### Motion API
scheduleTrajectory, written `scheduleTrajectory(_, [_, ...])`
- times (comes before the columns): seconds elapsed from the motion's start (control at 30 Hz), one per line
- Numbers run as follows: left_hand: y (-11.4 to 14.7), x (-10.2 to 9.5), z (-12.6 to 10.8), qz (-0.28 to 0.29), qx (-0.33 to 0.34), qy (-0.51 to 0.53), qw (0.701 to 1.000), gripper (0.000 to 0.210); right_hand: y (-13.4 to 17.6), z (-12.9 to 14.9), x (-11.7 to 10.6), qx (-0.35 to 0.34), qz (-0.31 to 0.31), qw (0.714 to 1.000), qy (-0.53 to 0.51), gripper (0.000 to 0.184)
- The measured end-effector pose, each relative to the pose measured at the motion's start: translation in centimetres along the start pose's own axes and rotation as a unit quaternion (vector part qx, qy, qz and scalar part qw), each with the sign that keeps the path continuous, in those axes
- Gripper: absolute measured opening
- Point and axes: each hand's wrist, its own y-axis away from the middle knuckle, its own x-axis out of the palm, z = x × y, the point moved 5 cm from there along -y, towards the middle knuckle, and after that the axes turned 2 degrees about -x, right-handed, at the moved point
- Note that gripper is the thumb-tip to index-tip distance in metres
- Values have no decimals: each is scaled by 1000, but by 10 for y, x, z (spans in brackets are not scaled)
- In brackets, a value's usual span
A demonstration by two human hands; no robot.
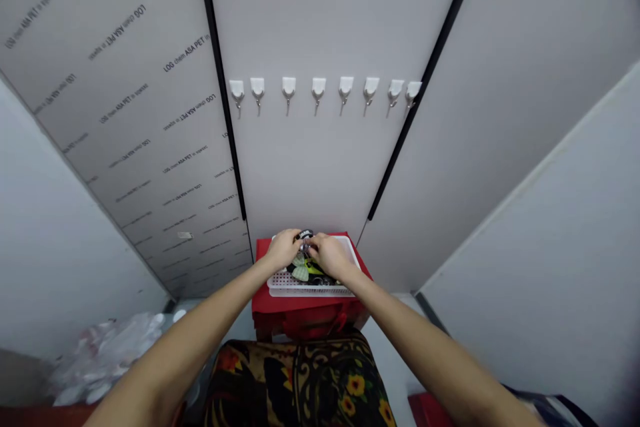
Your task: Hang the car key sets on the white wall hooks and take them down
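Observation:
Over a white plastic basket (313,291), both of my hands come together. My left hand (284,248) pinches what looks like a keychain (305,247), a small dark piece with pale marks and a shiny metal part. My right hand (331,255) closes its fingers on the same piece from the other side. Just below them in the basket lie a pale green bow-shaped piece (300,269), a yellow-green piece (314,268) and black items with metal rings. My fingers partly hide the held piece, so its exact shape is unclear.
The basket rests on a red fabric-covered box (270,305) against the wall. Several white adhesive hooks (319,87) run in a row above. Clear plastic bags (107,353) lie on the floor at left. My patterned lap (300,380) is close in front.

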Motion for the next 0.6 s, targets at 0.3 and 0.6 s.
scheduleTrajectory(0.3, [18,4,30,39,-65,36,996,29,7,20,14,-28,28,999,-35,23])
scheduleTrajectory(0.6, [-26,-68,-35,35,-108,339,934,59,-29,-5,-65,57,-10,912,-407,53])
